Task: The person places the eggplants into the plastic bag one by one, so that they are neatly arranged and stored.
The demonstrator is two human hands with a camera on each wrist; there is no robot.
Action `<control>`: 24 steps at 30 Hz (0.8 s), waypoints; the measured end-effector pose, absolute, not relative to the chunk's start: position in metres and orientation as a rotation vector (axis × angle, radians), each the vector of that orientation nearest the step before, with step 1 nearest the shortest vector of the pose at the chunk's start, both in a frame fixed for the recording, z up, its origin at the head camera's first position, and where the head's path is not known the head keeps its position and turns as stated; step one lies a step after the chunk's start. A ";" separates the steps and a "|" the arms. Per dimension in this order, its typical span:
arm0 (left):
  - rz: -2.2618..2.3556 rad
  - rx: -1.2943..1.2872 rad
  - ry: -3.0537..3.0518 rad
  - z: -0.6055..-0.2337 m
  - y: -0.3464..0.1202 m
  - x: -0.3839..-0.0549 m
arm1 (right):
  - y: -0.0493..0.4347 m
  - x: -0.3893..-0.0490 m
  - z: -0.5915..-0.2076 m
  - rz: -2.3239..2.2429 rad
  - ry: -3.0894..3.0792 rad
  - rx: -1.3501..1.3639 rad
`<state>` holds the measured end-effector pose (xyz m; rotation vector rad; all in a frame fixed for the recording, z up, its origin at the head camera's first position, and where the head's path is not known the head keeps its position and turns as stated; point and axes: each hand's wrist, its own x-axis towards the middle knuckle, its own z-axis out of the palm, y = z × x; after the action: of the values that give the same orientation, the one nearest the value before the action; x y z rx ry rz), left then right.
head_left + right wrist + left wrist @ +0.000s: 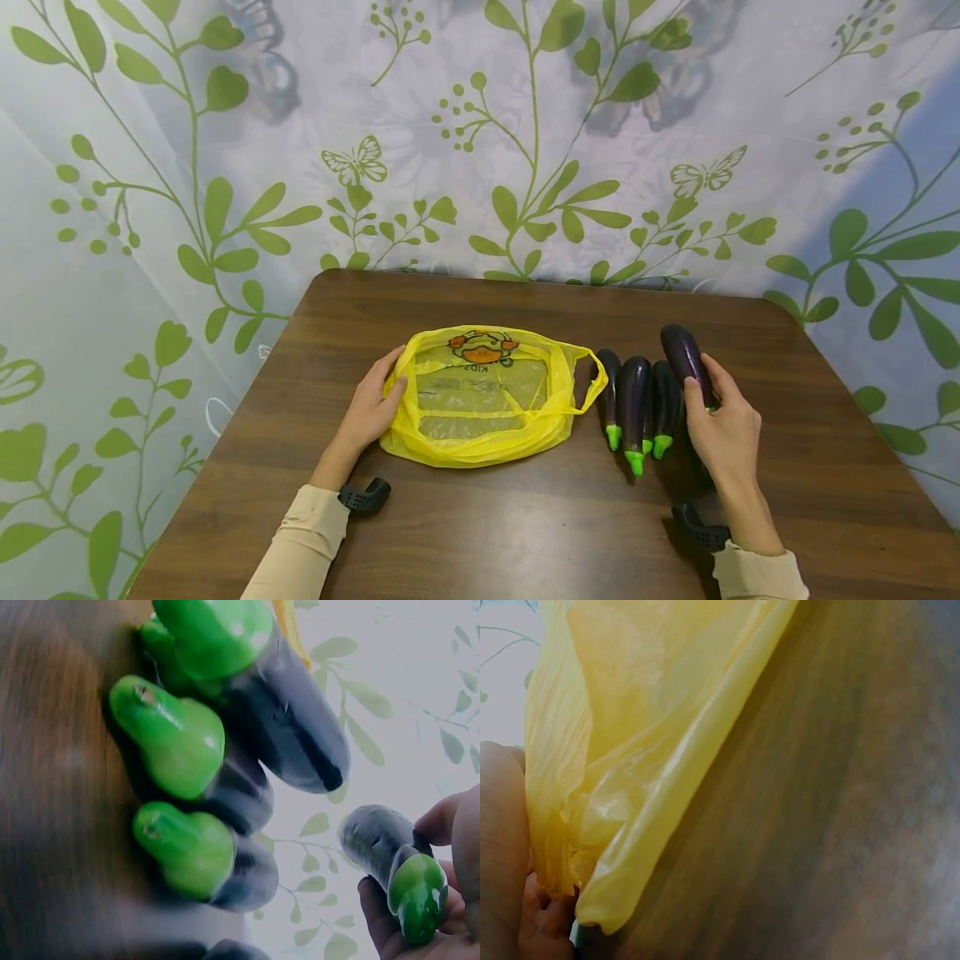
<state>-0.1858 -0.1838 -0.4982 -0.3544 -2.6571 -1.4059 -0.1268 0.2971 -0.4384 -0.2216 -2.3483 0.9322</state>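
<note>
A yellow plastic bag (555,425) lies on the table with its mouth spread, an orange and black print showing inside. My left hand (372,404) pinches the bag's left rim; folds of the yellow bag (652,772) hide most of its fingers in the left wrist view. Over at the right, my right hand (726,429) grips an eggplant (682,350) between thumb and fingers. The green stem end of this held eggplant (418,896) points toward the right wrist camera. Several other eggplants (636,404) lie side by side between the bag and my right hand, their green ends toward me.
The brown wooden table (487,533) stands against a hanging cloth (450,167) printed with green leaves and butterflies. A loop handle of the bag reaches right, up to the leftmost eggplant. Black wrist mounts (365,497) sit on both arms.
</note>
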 end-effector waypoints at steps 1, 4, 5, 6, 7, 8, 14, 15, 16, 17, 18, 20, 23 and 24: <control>-1.407 -0.356 -2.656 -0.498 -0.184 -0.186 | 0.296 -0.127 -0.438 0.936 -2.349 -0.213; -1.405 -0.355 -2.656 -0.498 -0.183 -0.186 | 0.293 -0.128 -0.438 0.948 -2.348 -0.180; -1.406 -0.353 -2.658 -0.498 -0.183 -0.186 | 0.292 -0.129 -0.438 0.948 -2.344 -0.169; -1.408 -0.351 -2.659 -0.498 -0.183 -0.186 | 0.291 -0.129 -0.438 0.948 -2.340 -0.160; -1.411 -0.350 -2.661 -0.498 -0.183 -0.186 | 0.290 -0.129 -0.438 0.948 -2.337 -0.150; -1.412 -0.349 -2.664 -0.498 -0.183 -0.186 | 0.290 -0.129 -0.438 0.947 -2.335 -0.140; -1.414 -0.340 -2.672 -0.498 -0.182 -0.187 | 0.286 -0.132 -0.436 0.937 -2.326 -0.090; -1.414 -0.339 -2.672 -0.499 -0.182 -0.187 | 0.286 -0.133 -0.436 0.937 -2.327 -0.088; -1.412 -0.344 -2.671 -0.499 -0.182 -0.187 | 0.285 -0.133 -0.435 0.938 -2.330 -0.088; -1.417 -0.340 -2.671 -0.499 -0.182 -0.188 | 0.284 -0.133 -0.435 0.939 -2.335 -0.087; -1.417 -0.341 -2.671 -0.499 -0.183 -0.188 | 0.282 -0.134 -0.434 0.938 -2.341 -0.089; -1.419 -0.340 -2.671 -0.499 -0.183 -0.188 | 0.280 -0.134 -0.433 0.937 -2.353 -0.089; -1.427 -0.334 -2.671 -0.499 -0.183 -0.188 | 0.277 -0.134 -0.431 0.941 -2.361 -0.073; -1.428 -0.334 -2.671 -0.499 -0.184 -0.187 | 0.275 -0.134 -0.431 0.945 -2.362 -0.065</control>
<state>-0.1875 -0.1837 -0.4992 -0.3344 -2.6714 -1.4283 -0.1343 0.2754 -0.4305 -0.0646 -2.3622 0.9449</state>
